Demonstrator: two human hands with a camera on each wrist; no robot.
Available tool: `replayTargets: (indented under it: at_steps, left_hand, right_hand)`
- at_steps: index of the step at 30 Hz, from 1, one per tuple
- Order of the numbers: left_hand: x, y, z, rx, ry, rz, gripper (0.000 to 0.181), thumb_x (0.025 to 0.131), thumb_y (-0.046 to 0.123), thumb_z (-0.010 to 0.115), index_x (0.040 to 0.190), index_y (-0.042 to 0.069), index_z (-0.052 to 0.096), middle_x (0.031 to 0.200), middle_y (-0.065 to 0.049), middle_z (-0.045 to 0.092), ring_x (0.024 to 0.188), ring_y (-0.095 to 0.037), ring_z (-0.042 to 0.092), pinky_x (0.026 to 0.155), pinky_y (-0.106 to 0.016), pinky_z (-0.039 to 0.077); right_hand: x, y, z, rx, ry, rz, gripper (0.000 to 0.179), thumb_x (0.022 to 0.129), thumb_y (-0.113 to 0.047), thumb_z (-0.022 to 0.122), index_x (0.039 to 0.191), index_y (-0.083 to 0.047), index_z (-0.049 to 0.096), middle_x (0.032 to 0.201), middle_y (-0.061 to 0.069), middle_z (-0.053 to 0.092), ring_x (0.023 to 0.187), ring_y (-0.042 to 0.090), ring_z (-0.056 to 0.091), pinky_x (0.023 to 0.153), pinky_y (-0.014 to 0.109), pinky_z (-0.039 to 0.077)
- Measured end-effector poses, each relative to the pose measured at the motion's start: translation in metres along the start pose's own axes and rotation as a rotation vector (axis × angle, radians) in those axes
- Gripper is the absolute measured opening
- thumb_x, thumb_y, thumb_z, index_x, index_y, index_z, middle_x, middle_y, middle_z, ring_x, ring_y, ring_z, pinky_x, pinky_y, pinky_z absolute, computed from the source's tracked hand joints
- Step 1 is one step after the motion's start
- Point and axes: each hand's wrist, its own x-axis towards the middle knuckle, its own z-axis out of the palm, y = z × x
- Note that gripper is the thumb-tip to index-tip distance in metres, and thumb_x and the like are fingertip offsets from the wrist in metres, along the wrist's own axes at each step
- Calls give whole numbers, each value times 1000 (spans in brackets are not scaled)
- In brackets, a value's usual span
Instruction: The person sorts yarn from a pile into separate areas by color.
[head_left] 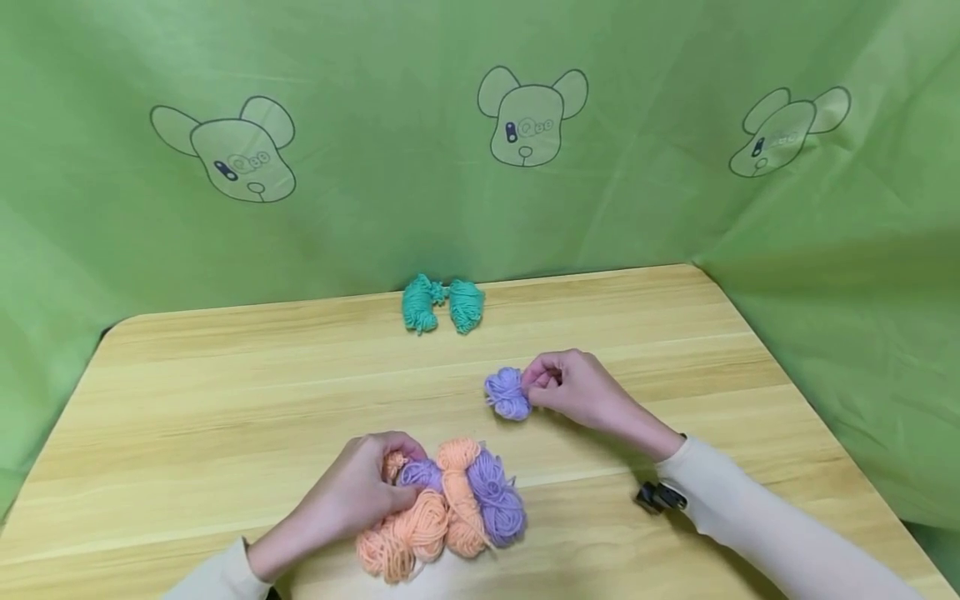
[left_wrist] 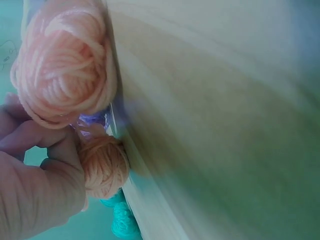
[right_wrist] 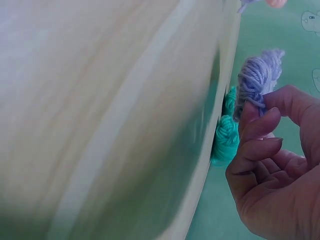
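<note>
My right hand (head_left: pixel 573 387) pinches a small purple yarn ball (head_left: pixel 507 393) between thumb and fingers. In the right wrist view this purple ball (right_wrist: pixel 257 80) is held off the table. At the near side of the table, my left hand (head_left: pixel 367 487) reaches into a cluster of yarn balls, thumb and fingers on either side of another purple ball (head_left: pixel 422 475). Peach balls (head_left: pixel 427 525) lie around that hand, and a larger purple ball (head_left: pixel 497 500) sits at the cluster's right end. In the left wrist view a peach ball (left_wrist: pixel 65 70) hides part of the fingers.
Two teal yarn bundles (head_left: pixel 465 306) lie side by side near the back edge of the wooden table (head_left: pixel 225 392). A green cloth (head_left: pixel 390 167) with mouse-head drawings hangs behind and at the sides. A black clip-like object (head_left: pixel 660 497) is at the right sleeve.
</note>
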Motion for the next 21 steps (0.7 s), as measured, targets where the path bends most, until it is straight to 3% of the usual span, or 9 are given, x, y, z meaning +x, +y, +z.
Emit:
replayTargets:
  at_steps: [7,15,21]
  left_hand:
    - [0,-1,-1,-11,-8,14,33,81,-1,86,112,10,76,85,1,66,62,-15,53,53,-27,46]
    - [1,-1,0,-18,-5,33,34,80,-2,86,111,8,76,94,0,70,70,-17,61,58,-29,54]
    - [1,-1,-1,-21,-6,31,33,81,-2,86,111,8,76,93,-1,70,67,-17,61,57,-29,54]
  right_hand:
    - [-13,7,-17,14,26,16,13,92,-4,76,105,-4,77,83,4,67,71,19,59,59,23,50]
    - [-25,16,-36,-32,87,22,12,92,-4,76,104,-3,77,81,2,65,75,17,58,64,23,48]
    - [-30,21,-44,-47,134,46,13,91,-5,75,104,-3,77,82,2,65,75,16,57,65,23,48]
